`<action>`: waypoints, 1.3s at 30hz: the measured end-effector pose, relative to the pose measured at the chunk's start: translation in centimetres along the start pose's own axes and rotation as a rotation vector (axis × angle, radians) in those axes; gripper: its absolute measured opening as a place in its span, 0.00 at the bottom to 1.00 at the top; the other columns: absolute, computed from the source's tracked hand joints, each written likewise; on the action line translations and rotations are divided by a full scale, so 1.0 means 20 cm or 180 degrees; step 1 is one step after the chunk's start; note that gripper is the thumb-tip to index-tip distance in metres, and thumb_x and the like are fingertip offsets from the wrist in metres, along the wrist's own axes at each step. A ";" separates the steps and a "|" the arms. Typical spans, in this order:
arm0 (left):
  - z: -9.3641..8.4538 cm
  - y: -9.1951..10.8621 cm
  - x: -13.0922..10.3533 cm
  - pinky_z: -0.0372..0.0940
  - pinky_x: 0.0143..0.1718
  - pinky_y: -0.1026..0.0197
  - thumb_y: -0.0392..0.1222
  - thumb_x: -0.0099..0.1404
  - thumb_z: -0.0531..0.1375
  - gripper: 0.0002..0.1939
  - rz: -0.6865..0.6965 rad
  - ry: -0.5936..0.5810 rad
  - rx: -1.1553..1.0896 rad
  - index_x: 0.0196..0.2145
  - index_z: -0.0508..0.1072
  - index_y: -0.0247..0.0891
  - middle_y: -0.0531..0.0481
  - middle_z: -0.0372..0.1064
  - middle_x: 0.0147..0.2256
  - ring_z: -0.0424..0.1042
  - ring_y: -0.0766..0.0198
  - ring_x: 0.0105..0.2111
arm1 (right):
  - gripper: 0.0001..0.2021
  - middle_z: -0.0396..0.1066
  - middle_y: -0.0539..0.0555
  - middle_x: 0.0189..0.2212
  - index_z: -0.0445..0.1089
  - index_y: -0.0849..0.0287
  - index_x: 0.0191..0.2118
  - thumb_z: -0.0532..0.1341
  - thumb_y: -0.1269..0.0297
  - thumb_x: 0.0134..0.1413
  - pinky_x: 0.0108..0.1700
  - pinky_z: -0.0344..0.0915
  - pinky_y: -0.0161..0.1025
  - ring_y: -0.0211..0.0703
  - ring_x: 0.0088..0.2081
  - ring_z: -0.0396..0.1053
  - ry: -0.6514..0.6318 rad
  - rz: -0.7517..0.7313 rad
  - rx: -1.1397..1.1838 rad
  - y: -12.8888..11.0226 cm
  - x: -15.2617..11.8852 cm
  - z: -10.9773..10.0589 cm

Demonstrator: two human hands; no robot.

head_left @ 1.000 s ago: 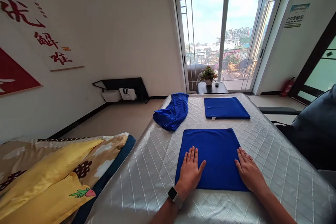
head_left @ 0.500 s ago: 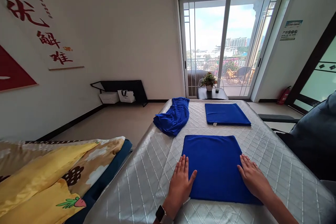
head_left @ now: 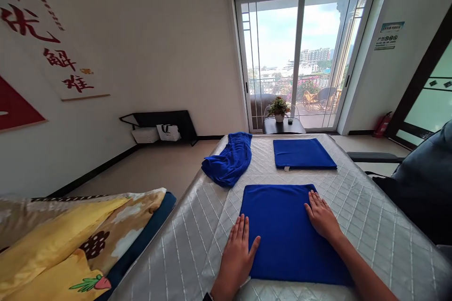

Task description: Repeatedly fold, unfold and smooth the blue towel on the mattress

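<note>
A flat, folded blue cloth (head_left: 282, 240) lies on the silver quilted surface (head_left: 190, 235) in front of me. My left hand (head_left: 238, 254) rests flat on its left edge, thumb spread from the fingers. On the cloth's upper right edge lies my right hand (head_left: 323, 216), its fingers stretched out. Beyond, at the right, a second folded blue cloth (head_left: 303, 154) shows a small white tag at its near edge. A crumpled blue cloth (head_left: 229, 160) sits at the far left of the surface.
A bed with yellow pillows (head_left: 63, 225) stands at the left. Past the far edge is a small dark table (head_left: 282, 126) with a potted plant (head_left: 278, 108), before glass sliding doors. A dark chair (head_left: 423, 178) is at the right.
My right hand has slid up along the cloth's right edge toward its far corner. My left hand remains at the left edge. The view has shifted slightly.
</note>
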State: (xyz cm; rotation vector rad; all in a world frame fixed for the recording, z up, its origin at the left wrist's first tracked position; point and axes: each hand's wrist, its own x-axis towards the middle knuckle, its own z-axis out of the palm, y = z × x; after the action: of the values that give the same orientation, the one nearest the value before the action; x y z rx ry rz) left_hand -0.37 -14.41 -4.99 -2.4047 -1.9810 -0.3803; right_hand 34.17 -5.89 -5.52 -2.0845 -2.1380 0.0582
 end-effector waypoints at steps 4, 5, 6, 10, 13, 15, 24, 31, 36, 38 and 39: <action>-0.03 -0.02 0.01 0.56 0.70 0.43 0.63 0.77 0.41 0.38 -0.0134 -0.0081 0.0131 0.73 0.51 0.35 0.40 0.49 0.72 0.52 0.50 0.71 | 0.34 0.42 0.60 0.75 0.46 0.71 0.74 0.36 0.54 0.72 0.74 0.40 0.50 0.47 0.75 0.40 -0.0005 0.0025 0.0032 0.01 0.00 0.01; -0.04 -0.01 0.02 0.56 0.70 0.44 0.63 0.77 0.41 0.38 -0.0176 -0.0081 0.0166 0.73 0.52 0.34 0.39 0.49 0.72 0.53 0.50 0.71 | 0.34 0.42 0.60 0.75 0.46 0.70 0.74 0.37 0.55 0.72 0.74 0.40 0.50 0.47 0.75 0.40 0.0001 0.0027 0.0048 0.01 0.01 0.01; -0.06 0.02 0.03 0.56 0.70 0.44 0.63 0.77 0.41 0.38 -0.0176 -0.0077 0.0191 0.72 0.53 0.34 0.39 0.49 0.72 0.53 0.50 0.71 | 0.34 0.42 0.60 0.74 0.46 0.70 0.74 0.37 0.55 0.72 0.74 0.40 0.50 0.47 0.75 0.40 0.0012 0.0024 0.0063 0.00 0.01 0.00; -0.14 0.28 0.14 0.57 0.69 0.47 0.60 0.78 0.40 0.36 0.0511 -0.0102 0.0093 0.72 0.54 0.33 0.40 0.50 0.72 0.53 0.52 0.71 | 0.33 0.43 0.61 0.74 0.47 0.71 0.74 0.38 0.56 0.72 0.74 0.41 0.51 0.49 0.74 0.41 0.0066 0.0000 0.0024 0.00 0.01 0.01; -0.14 0.60 0.29 0.53 0.71 0.50 0.55 0.79 0.40 0.33 0.1225 -0.0089 -0.0235 0.73 0.52 0.34 0.42 0.50 0.72 0.50 0.57 0.72 | 0.33 0.45 0.64 0.73 0.49 0.73 0.73 0.39 0.58 0.71 0.73 0.44 0.52 0.51 0.74 0.43 0.0115 -0.0115 -0.0101 0.01 0.00 0.01; -0.09 0.78 0.40 0.51 0.72 0.48 0.55 0.79 0.40 0.33 0.1435 -0.0076 -0.0473 0.72 0.53 0.33 0.41 0.51 0.72 0.47 0.55 0.73 | 0.32 0.46 0.64 0.73 0.50 0.73 0.73 0.40 0.61 0.70 0.72 0.46 0.51 0.51 0.74 0.44 0.0152 -0.0190 -0.0158 0.02 -0.01 0.02; 0.07 0.81 0.52 0.46 0.74 0.47 0.60 0.78 0.38 0.38 0.0963 -0.0342 -0.0585 0.73 0.52 0.30 0.40 0.46 0.73 0.43 0.55 0.74 | 0.33 0.45 0.62 0.74 0.52 0.71 0.73 0.41 0.59 0.70 0.73 0.44 0.52 0.50 0.74 0.42 0.0104 -0.0179 -0.0072 0.04 0.01 0.07; 0.01 0.49 0.46 0.47 0.73 0.45 0.63 0.77 0.35 0.41 0.0518 -0.0258 -0.0352 0.73 0.51 0.30 0.39 0.46 0.73 0.44 0.53 0.74 | 0.35 0.42 0.61 0.74 0.46 0.73 0.74 0.36 0.56 0.70 0.74 0.40 0.51 0.50 0.74 0.41 0.0012 -0.0036 -0.0131 0.03 0.01 0.06; -0.06 0.21 0.44 0.50 0.72 0.43 0.64 0.76 0.36 0.42 0.0132 -0.0264 -0.0086 0.72 0.52 0.28 0.36 0.46 0.73 0.46 0.50 0.73 | 0.36 0.43 0.61 0.74 0.47 0.73 0.74 0.35 0.55 0.70 0.74 0.41 0.52 0.49 0.75 0.40 0.0091 -0.0094 -0.0147 0.05 0.00 0.08; -0.09 0.11 0.43 0.50 0.72 0.43 0.64 0.76 0.36 0.43 0.0000 -0.0256 -0.0028 0.72 0.52 0.26 0.35 0.46 0.72 0.46 0.50 0.73 | 0.36 0.43 0.62 0.74 0.48 0.74 0.74 0.35 0.55 0.69 0.74 0.42 0.53 0.50 0.74 0.41 0.0142 -0.0121 -0.0159 0.06 0.00 0.10; -0.09 0.07 0.43 0.50 0.72 0.43 0.64 0.76 0.35 0.43 -0.0054 -0.0248 -0.0019 0.72 0.52 0.26 0.35 0.46 0.72 0.47 0.50 0.73 | 0.36 0.44 0.62 0.74 0.49 0.74 0.73 0.35 0.55 0.69 0.74 0.43 0.53 0.51 0.74 0.41 0.0178 -0.0139 -0.0157 0.06 0.00 0.10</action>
State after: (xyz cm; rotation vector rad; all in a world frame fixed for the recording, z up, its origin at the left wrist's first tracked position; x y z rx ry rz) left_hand 2.22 -6.75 -1.42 -2.4445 -2.0352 -0.2977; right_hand 35.05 -5.60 -7.73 -2.0396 -2.1722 -0.0577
